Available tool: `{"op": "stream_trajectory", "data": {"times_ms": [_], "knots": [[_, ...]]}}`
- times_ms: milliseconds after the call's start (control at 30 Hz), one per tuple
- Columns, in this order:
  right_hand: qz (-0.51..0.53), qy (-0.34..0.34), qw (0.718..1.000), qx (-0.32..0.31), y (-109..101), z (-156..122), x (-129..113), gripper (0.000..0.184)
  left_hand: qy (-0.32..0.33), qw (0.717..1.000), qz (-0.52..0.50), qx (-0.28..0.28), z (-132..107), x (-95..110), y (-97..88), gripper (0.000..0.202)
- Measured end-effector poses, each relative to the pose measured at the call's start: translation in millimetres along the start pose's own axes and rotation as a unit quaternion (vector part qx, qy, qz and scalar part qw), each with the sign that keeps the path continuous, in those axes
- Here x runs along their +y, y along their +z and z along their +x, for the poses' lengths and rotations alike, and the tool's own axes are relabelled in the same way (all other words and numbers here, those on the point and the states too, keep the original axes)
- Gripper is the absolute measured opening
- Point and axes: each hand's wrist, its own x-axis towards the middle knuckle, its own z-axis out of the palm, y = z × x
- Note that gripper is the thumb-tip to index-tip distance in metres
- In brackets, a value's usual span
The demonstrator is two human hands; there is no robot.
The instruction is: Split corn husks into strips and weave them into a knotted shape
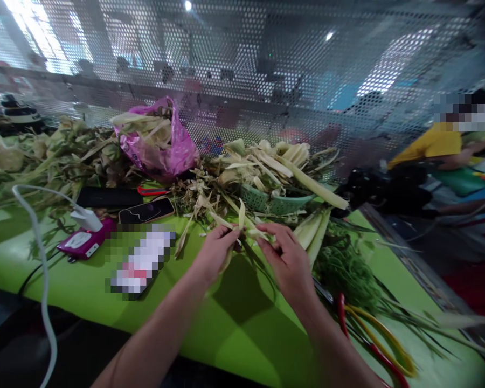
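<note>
Both hands are above the green tabletop, pinching pale strips of corn husk (241, 214). My left hand (216, 253) is closed, thumb against fingers, with one strip sticking up from its grip. A short way to the right, my right hand (286, 261) pinches the pale piece between thumb and fingertips. Just beyond the hands stands a green plastic basket (277, 203) heaped with dried husks (281, 161). Broad pale green husk leaves (315, 231) lean beside my right hand. A pile of green stringy fibre (347, 269) lies to its right.
Scissors with red and yellow handles (388, 345) lie by my right forearm. On the left are a phone (146, 210), a magenta power strip (83, 245) and a white cable (38, 253). A pink bag (157, 145) of husks stands behind. A person in yellow (422, 145) is at right.
</note>
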Motion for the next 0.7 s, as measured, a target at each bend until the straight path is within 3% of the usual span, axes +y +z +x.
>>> {"op": "stream_trajectory", "data": {"times_ms": [133, 267, 433, 600, 700], "knots": [[0.04, 0.035, 0.998, -0.032, -0.2, 4.1, 7.0, 0.019, -0.023, 0.999, 0.014, -0.04, 0.3, -4.9, -3.4, 0.025], [0.018, -0.004, 0.999, -0.037, -1.9, 7.5, 12.0, 0.015, -0.015, 0.996, 0.036, -0.076, 2.6, -10.0, -5.0, 0.028], [-0.004, -0.027, 0.999, -0.024, -3.6, 10.9, 17.8, 0.014, 0.015, 0.998, 0.029, -0.057, 4.4, -11.4, -1.2, 0.03], [-0.005, -0.042, 0.999, -0.009, -2.5, 7.5, 13.7, 0.013, -0.017, 0.998, 0.024, -0.059, 4.0, -9.9, -2.7, 0.029], [-0.012, -0.045, 0.998, 0.035, -2.1, 3.7, 6.3, 0.012, -0.024, 0.999, 0.038, -0.029, 4.6, -9.0, -4.9, 0.029]]}}
